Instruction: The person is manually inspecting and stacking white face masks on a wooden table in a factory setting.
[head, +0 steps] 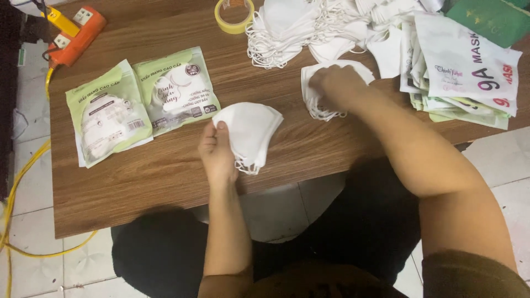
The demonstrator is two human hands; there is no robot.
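The left hand (217, 152) has its fingers closed on a small stack of white folded face masks (249, 132), thumb on top, holding it just above the wooden table (165, 176) near the front edge. The right hand (337, 85) lies palm-down on a second small bunch of masks (317, 102) farther back; its fingers look curled over it, though whether they actually grip or merely press I cannot tell from this angle.

The held stack is pinched at one end only, so the lower masks could fan out and slide off, and the dangling ear loops may snag. The right-hand bunch sits just beside the big loose mask heap (298, 27), where loops could tangle and drag extras along. Two filled green-and-white pouches (141, 102) lie left, near a stack of empty bags (464, 72).
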